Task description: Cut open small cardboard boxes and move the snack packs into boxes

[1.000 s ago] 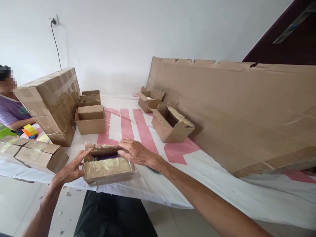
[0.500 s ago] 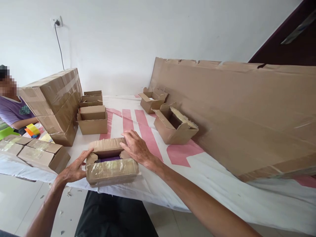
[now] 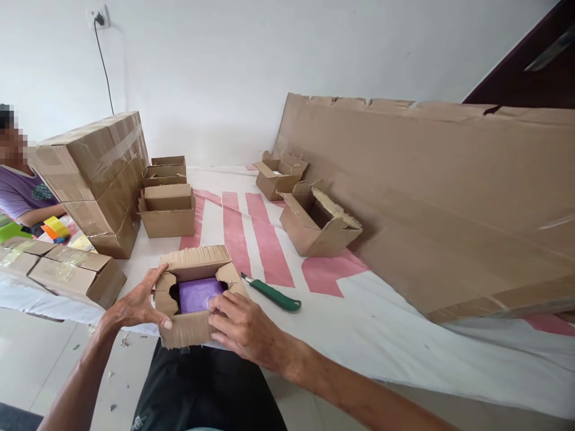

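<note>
A small cardboard box (image 3: 197,258) lies opened in front of me at the table's near edge. Its flaps are folded outward, and a purple item (image 3: 200,293) shows inside. My left hand (image 3: 139,302) grips the box's left end, thumb on the near flap and fingers at the far corner. Over the right part of the near flap, my right hand (image 3: 245,326) has curled fingers, close to the purple item; its thumb is hidden. A green utility knife (image 3: 274,294) with its blade out lies just right of the box.
Taped boxes (image 3: 101,161) are stacked at left, with more taped boxes (image 3: 74,272) nearer. Open boxes (image 3: 168,224) stand beside the stack; another open box (image 3: 309,236) stands right of centre. A large cardboard sheet (image 3: 426,209) leans at right. A person (image 3: 27,191) sits far left.
The near flap has swung open toward me, uncovering more of the purple item. My right hand moved from the far flap to the near side, bringing the utility knife into sight.
</note>
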A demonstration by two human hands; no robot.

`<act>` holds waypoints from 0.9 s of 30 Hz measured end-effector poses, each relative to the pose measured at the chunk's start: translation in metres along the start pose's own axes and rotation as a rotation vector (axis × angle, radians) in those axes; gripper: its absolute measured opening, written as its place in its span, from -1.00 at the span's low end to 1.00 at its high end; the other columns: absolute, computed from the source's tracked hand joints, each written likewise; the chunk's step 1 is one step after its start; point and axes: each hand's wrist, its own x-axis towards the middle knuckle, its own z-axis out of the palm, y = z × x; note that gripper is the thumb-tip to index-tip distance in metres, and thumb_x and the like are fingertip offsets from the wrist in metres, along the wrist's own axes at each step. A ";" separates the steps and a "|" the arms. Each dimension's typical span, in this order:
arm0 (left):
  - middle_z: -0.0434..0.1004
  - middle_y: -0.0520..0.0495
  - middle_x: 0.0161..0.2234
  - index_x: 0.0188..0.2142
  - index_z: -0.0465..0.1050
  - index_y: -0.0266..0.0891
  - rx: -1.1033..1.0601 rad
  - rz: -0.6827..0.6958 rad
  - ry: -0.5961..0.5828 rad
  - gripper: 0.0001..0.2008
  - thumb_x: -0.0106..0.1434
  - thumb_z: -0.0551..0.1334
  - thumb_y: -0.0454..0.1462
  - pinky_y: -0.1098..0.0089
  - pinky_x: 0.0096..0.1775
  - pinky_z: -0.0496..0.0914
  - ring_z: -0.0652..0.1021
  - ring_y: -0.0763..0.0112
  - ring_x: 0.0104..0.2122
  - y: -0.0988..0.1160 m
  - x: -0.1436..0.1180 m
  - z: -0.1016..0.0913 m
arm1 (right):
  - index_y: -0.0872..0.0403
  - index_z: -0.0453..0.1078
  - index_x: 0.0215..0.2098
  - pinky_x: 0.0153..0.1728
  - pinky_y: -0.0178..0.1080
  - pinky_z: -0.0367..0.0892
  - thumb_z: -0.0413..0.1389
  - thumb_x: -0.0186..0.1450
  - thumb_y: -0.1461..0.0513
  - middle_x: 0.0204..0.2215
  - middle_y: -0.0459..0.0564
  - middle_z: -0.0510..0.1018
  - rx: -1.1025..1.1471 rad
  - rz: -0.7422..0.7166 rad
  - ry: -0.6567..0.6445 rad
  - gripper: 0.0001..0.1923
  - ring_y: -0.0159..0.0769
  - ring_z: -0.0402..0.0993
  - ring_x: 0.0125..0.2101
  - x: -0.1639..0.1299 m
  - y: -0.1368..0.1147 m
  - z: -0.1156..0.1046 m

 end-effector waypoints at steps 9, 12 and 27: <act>-0.20 -0.28 0.56 0.59 -0.15 0.04 0.177 -0.008 0.074 0.35 -0.01 0.61 0.00 -0.19 0.44 0.15 0.06 -0.29 0.51 -0.008 -0.007 0.008 | 0.07 0.48 -0.16 -0.12 -0.13 0.42 0.30 0.35 0.30 -0.16 0.07 0.58 0.083 0.049 0.041 -0.88 -0.16 0.46 -0.18 0.003 0.008 0.009; -0.40 -0.32 0.60 0.58 -0.10 0.04 0.225 0.009 0.102 0.32 -0.01 0.61 0.04 -0.32 0.43 0.08 -0.08 -0.38 0.54 -0.008 -0.009 0.009 | 0.06 0.51 -0.10 -0.06 -0.11 0.43 0.30 0.41 0.19 -0.14 0.05 0.61 0.220 0.127 -0.151 -0.86 -0.14 0.49 -0.11 0.017 0.019 -0.009; 0.07 -0.29 0.46 0.57 -0.10 -0.07 0.095 0.058 0.089 0.31 -0.02 0.61 -0.10 -0.07 0.39 0.31 0.27 -0.23 0.42 0.004 -0.012 0.019 | 0.03 0.53 -0.28 -0.10 -0.05 0.31 0.11 0.51 0.27 -0.28 0.09 0.64 -0.175 0.154 -0.195 -0.79 -0.06 0.46 -0.16 0.001 0.055 -0.044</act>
